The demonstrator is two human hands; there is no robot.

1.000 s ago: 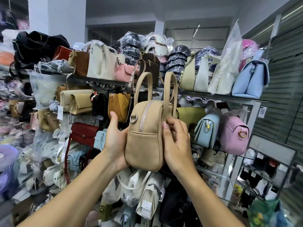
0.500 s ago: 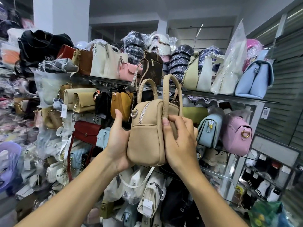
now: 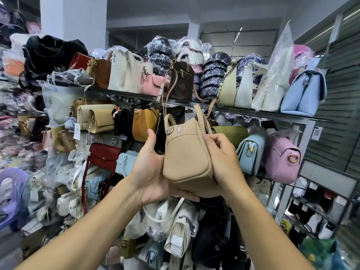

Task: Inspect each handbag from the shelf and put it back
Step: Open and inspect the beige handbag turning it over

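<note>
A tan handbag (image 3: 187, 152) is being held in mid-air in front of the shelf (image 3: 253, 114), at the height of the middle row, touching none of the stock. It is being tilted: the base is being turned down and toward the camera, and the top with its two handles is being pointed up and away at the shelf, so the long axis is running from low and near to high and far. The narrow zipped end with the metal ring is being faced to the camera. The left hand (image 3: 150, 172) is being kept flat beneath the base, fingers stretched out under it, thumb raised beside the bag's left face. The right hand (image 3: 224, 162) is being wrapped round the right side, fingers curled, thumb pressed on the near face. Behind, a mustard bag (image 3: 144, 125), a red bag (image 3: 104, 154), a light blue bag (image 3: 251, 152) and a pink bag (image 3: 282, 158) are being displayed on the shelf.
</note>
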